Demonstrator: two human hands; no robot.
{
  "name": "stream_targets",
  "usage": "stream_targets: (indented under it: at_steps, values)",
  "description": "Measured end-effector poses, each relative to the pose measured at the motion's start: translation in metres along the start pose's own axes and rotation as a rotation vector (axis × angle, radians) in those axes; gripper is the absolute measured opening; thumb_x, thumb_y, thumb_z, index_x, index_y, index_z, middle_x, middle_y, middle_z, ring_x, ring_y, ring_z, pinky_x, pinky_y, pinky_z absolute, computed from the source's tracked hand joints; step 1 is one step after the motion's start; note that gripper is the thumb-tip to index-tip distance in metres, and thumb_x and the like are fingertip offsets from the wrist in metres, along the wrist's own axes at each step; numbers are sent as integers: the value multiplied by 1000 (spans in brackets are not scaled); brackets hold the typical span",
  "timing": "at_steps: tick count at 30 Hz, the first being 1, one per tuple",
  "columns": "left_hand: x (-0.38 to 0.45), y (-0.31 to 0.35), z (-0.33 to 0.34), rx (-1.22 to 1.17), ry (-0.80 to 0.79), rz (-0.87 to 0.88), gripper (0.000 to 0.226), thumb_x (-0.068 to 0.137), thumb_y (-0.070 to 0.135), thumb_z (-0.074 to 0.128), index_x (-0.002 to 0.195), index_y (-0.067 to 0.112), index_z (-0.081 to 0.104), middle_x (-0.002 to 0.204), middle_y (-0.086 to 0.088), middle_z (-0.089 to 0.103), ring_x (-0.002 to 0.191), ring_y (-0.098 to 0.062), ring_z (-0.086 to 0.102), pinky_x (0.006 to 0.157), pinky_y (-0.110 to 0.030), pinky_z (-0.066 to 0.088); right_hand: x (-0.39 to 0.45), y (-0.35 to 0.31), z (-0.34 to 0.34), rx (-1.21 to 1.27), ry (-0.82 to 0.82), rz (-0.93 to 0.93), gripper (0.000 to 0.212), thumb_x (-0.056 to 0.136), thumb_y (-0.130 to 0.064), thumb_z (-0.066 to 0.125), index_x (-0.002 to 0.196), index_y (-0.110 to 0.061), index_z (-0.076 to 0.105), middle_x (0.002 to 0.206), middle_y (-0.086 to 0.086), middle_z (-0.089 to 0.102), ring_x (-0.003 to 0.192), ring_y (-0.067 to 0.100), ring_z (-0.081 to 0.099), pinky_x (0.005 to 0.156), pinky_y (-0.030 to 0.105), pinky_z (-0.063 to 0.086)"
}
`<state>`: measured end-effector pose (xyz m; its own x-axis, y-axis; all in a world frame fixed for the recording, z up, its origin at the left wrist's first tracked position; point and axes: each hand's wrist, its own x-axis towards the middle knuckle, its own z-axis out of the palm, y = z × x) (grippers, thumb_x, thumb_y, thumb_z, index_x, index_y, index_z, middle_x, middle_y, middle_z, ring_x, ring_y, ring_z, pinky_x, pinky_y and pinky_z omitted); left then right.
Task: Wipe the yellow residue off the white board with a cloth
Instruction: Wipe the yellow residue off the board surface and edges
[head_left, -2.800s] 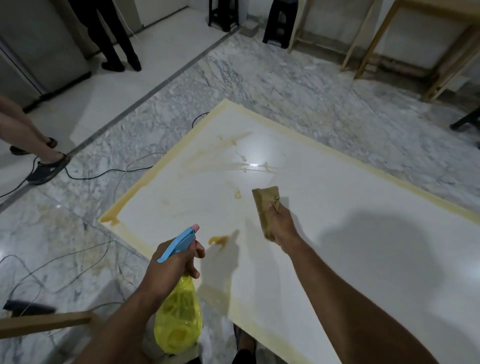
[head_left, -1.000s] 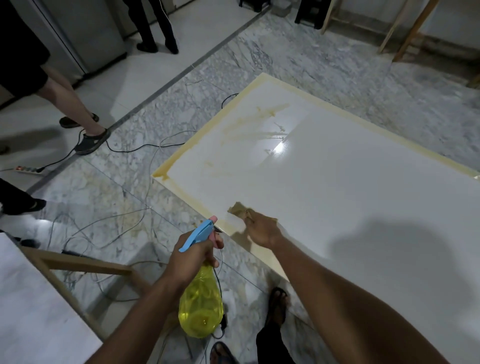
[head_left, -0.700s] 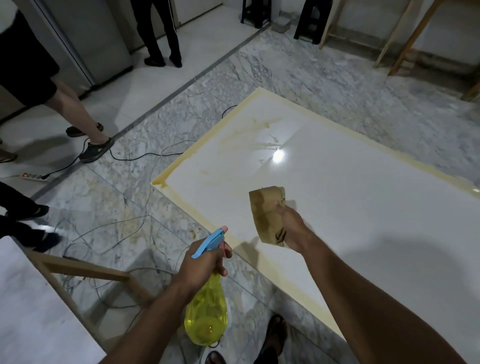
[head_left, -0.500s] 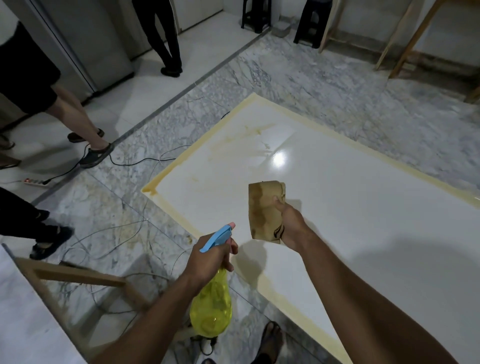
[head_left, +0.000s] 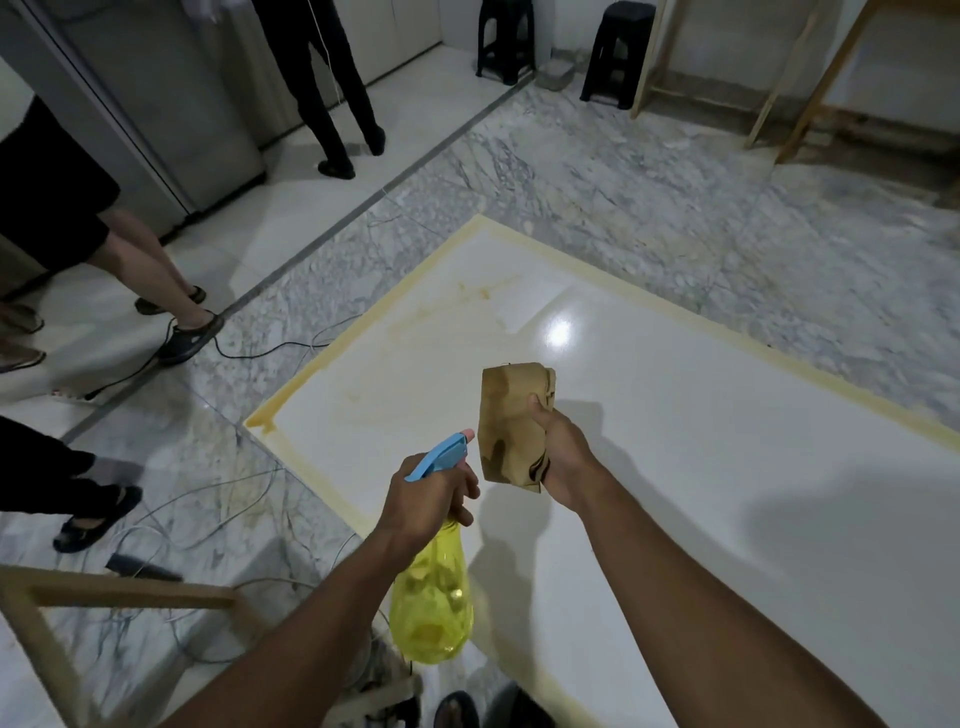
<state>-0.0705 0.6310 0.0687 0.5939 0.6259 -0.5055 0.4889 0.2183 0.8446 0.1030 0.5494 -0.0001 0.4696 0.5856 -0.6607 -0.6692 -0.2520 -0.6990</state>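
mostly clean white board (head_left: 675, 441), faint yellow residue (head_left: 467, 296), stained cloth (head_left: 511, 421)

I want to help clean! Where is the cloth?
In the head view, the cloth is held up in the right hand, above the white board, beside the spray bottle.

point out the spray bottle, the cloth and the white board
spray bottle (head_left: 432, 618), head view, yellow body
cloth (head_left: 506, 426), head view, flat front face
white board (head_left: 727, 415), head view, bare surface
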Motion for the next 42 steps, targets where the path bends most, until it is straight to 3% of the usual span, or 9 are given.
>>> stream_targets:
  at_steps: [5,12,16,22,28,31,33,37,42]
  values:
    - [31,23,4,-10,-22,21,41,84,1,48,100,28,73,74,-25,64,53,-26,58,64,-39,53,23,-19,0,49,-5,1,62,99,-58,49,147,-17,47,138,9,61,125,30,59,109,50,46]
    - [103,62,-10,-27,-49,86,50,94,-1,45,133,25,62,85,-22,69,59,-25,59,57,-29,55,72,-57,1,12,88,-19,37,104,-39,53,133,-17,56,118,1,67,109,21,63,101,41,48]
    - [148,82,-22,-65,-93,78,50,97,-3,46,140,19,57,83,-20,66,63,-31,54,52,-24,53,110,-85,-4,-182,210,-19,50,104,-44,48,146,-17,48,134,0,60,123,25,57,109,46,46]
    - [242,111,-44,-4,-180,54,33,86,-9,44,100,4,70,95,-19,70,55,-29,59,58,-30,54,213,-167,-28,-679,457,-257,39,105,-35,44,135,-13,58,115,7,66,98,28,61,74,32,49]
    - [295,115,-64,-46,-206,41,41,87,-8,45,88,24,71,91,-16,72,57,-28,60,69,-39,54,311,-202,-44,-1200,532,-268,46,106,-29,36,151,-29,40,141,18,57,128,41,53,102,45,43]
    - [308,104,-76,-25,-198,21,38,85,-9,46,79,18,72,92,-17,73,56,-29,60,68,-39,54,339,-167,-34,-1380,487,-172,55,109,-33,31,161,-27,17,169,13,18,155,37,18,123,51,20]
    - [311,96,-83,-4,-188,-2,29,85,-10,46,79,5,70,94,-17,74,55,-28,61,64,-35,54,343,-140,-23,-1448,498,-195,59,108,-33,32,162,-29,10,172,7,-3,157,36,-3,125,53,6]
    - [296,81,-92,22,-178,-49,30,86,-12,44,92,6,68,96,-10,74,56,-29,61,57,-28,55,320,-96,6,-1524,467,-251,63,107,-34,32,162,-32,3,171,3,-12,157,35,-12,126,52,-2]
    - [251,53,-111,15,-133,-89,33,81,-14,44,93,0,71,100,-10,75,56,-31,60,63,-36,54,267,-25,53,-1528,404,-341,64,105,-38,29,162,-35,-1,171,-2,-15,156,30,-17,127,51,-1]
